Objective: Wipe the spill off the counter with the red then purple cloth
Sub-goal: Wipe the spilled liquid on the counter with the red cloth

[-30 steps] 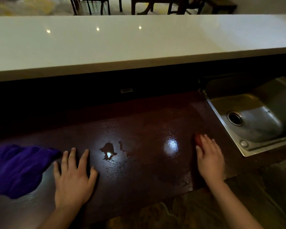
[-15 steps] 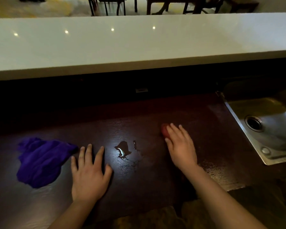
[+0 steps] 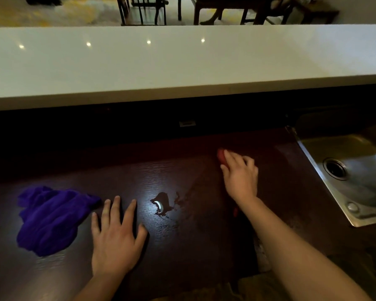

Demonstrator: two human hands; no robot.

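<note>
Head view of the dark wood counter point(image 3: 204, 246), with the spill point(image 3: 163, 203) taken as the landmark. The spill is a small dark puddle with a bright glint in it, lying on the counter between your two hands. Your left hand point(image 3: 115, 242) rests palm down on the counter just left of the spill and slightly nearer you, fingers point(image 3: 114, 211) spread flat and holding nothing. The purple cloth point(image 3: 50, 220) lies crumpled on the counter further left of the spill, just beside your left hand's fingertips. Your right hand point(image 3: 240, 174) sits to the right of the spill and farther from you, its fingers curled down over the red cloth point(image 3: 221, 156), of which only a small red edge shows beyond the fingertips; how tightly the cloth is gripped cannot be told. The steel sink point(image 3: 356, 170) is set into the counter well to the right of the spill. A white raised countertop point(image 3: 182, 61) runs across the scene beyond the spill.
</note>
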